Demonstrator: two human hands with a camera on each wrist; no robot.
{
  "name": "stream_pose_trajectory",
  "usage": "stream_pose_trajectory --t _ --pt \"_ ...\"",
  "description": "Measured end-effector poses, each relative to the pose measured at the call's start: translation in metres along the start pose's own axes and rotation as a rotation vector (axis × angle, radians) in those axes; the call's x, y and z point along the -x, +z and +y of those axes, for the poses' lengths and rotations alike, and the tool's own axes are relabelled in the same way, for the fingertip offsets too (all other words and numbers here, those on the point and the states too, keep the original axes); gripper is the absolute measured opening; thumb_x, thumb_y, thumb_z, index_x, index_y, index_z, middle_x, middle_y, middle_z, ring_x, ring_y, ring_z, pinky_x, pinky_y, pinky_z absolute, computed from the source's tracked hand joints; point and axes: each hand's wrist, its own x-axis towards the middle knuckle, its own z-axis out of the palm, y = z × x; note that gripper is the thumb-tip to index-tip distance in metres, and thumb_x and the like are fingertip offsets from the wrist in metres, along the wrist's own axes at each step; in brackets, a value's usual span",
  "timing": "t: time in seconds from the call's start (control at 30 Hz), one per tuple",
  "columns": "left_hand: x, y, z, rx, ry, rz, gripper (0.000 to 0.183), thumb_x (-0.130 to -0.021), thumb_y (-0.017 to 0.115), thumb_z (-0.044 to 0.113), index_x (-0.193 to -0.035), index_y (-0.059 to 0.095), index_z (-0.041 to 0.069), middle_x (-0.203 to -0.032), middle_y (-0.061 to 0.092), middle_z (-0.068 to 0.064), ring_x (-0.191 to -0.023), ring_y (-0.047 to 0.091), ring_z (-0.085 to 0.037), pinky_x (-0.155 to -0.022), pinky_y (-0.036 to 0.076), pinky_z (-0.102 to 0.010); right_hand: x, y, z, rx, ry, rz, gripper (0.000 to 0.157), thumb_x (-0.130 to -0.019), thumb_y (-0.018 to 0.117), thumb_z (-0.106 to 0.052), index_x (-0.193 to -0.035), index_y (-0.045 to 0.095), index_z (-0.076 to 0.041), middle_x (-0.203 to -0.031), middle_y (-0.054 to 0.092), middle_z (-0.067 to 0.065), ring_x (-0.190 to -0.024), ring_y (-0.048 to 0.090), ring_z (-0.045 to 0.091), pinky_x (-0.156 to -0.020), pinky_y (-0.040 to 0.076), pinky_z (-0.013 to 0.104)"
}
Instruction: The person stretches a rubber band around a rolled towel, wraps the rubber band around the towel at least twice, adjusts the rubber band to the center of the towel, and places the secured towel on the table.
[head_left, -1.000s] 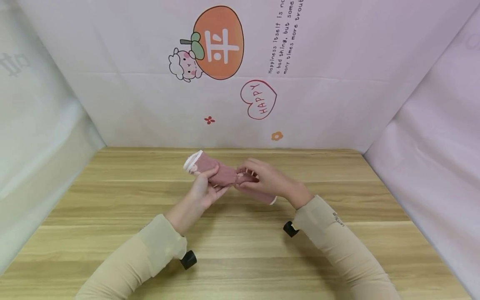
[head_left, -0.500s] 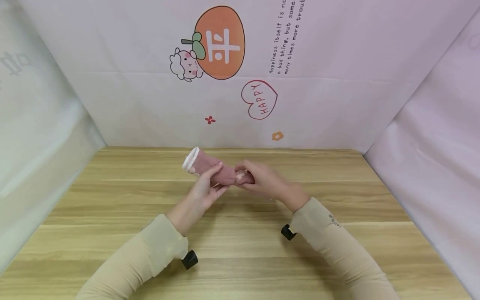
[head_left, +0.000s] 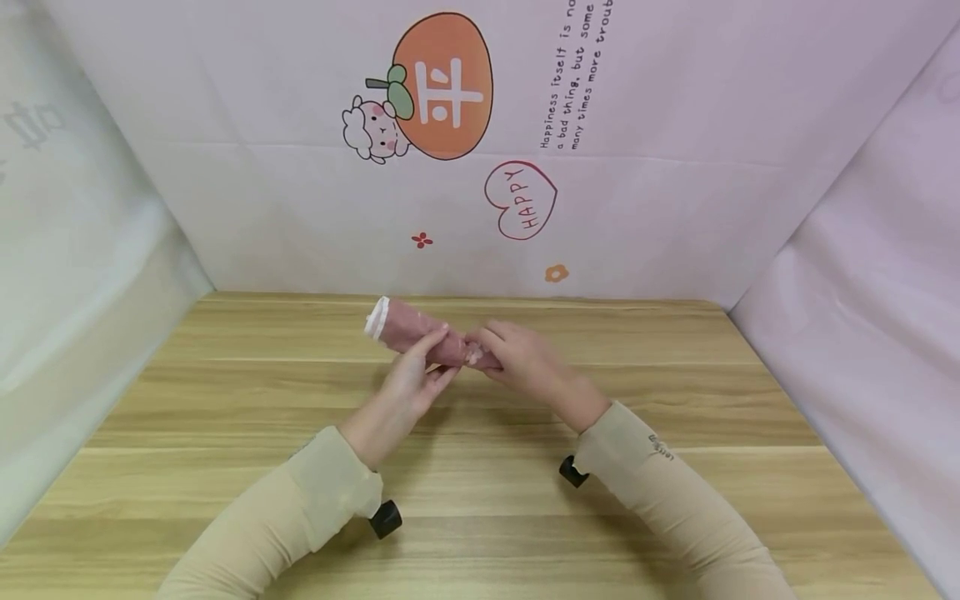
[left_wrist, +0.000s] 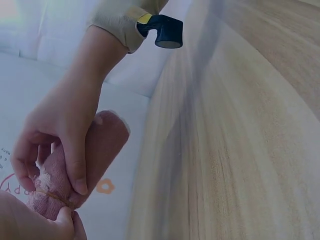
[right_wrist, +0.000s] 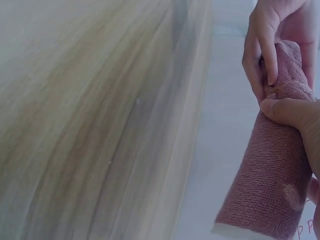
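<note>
A dusty-pink towel (head_left: 408,323), rolled into a tube with white edging at its ends, is held above the table's far half. Around its middle a thin tan band (left_wrist: 52,195) cinches the roll, with a pale patch on the cloth beside it. My left hand (head_left: 408,379) grips the left half, thumb along the top and fingers below. My right hand (head_left: 528,358) holds the cloth just right of the cinch, fingers curled over a narrow folded part. In the right wrist view, the thicker right half (right_wrist: 267,175) slants down to its white edge; the head view hides it.
The wood-grain table (head_left: 480,500) spreads below both forearms. A white printed cloth (head_left: 300,217) stands at its back edge, with more cloth along both sides. Small black wrist cameras (head_left: 386,519) jut from under the beige sleeve cuffs.
My right hand has shifted slightly left and rotated, and the towel's right end has gone out of sight behind it. The left end has turned, so its opening shows less.
</note>
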Motion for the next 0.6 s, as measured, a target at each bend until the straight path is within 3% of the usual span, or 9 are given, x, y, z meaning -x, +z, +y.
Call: stream_pose_trajectory --t 0.13,0.23,0.3,0.43,0.6 --pt "-0.003 -0.004 0.0 0.041 -0.015 -0.012 0.066 -0.104 0.058 0.008 -0.158 0.021 0.003 -0.157 0.034 -0.019 -0.143 0.038 -0.035 -0.116 0.038 -0.038 0.002 -0.001 -0.001 -0.011 0.004 -0.022 0.044 -0.079 0.091 -0.01 -0.115 0.066 -0.002 -0.099 0.065 0.008 -0.084 0.067 0.022 -0.075 0.058 0.032" --pt "-0.006 -0.007 0.001 0.061 -0.03 -0.02 0.068 -0.104 0.055 0.005 -0.16 0.016 0.005 -0.16 0.03 -0.02 -0.146 0.035 -0.035 -0.117 0.035 -0.04 0.004 -0.004 -0.002 -0.088 0.069 -0.087 0.046 -0.082 0.09 -0.019 -0.118 0.067 -0.004 -0.101 0.064 0.006 -0.085 0.063 0.019 -0.074 0.056 0.032" --pt "-0.006 -0.009 0.002 0.054 -0.032 -0.028 0.066 -0.104 0.053 0.003 -0.159 0.017 0.006 -0.161 0.03 -0.02 -0.146 0.035 -0.035 -0.118 0.034 -0.041 0.004 -0.007 -0.002 -0.167 0.131 -0.135 0.037 -0.089 0.083 -0.021 -0.12 0.068 -0.006 -0.103 0.065 0.005 -0.088 0.062 0.017 -0.076 0.055 0.032" --pt "-0.005 -0.01 0.003 0.02 -0.028 -0.069 0.062 -0.103 0.05 0.0 -0.158 0.021 0.004 -0.162 0.03 -0.021 -0.145 0.037 -0.035 -0.118 0.033 -0.044 0.002 -0.012 -0.001 -0.317 0.232 -0.163 0.017 -0.099 0.068 -0.01 -0.116 0.07 -0.006 -0.108 0.069 0.004 -0.097 0.065 0.017 -0.085 0.056 0.034" --pt "-0.003 -0.01 0.004 0.025 -0.05 -0.108 0.061 -0.104 0.046 -0.001 -0.159 0.02 0.002 -0.162 0.03 -0.021 -0.145 0.036 -0.036 -0.119 0.031 -0.047 0.0 -0.016 0.001 -0.351 0.224 -0.145 0.016 -0.098 0.068 -0.001 -0.112 0.073 -0.005 -0.108 0.072 0.005 -0.1 0.067 0.018 -0.087 0.057 0.032"
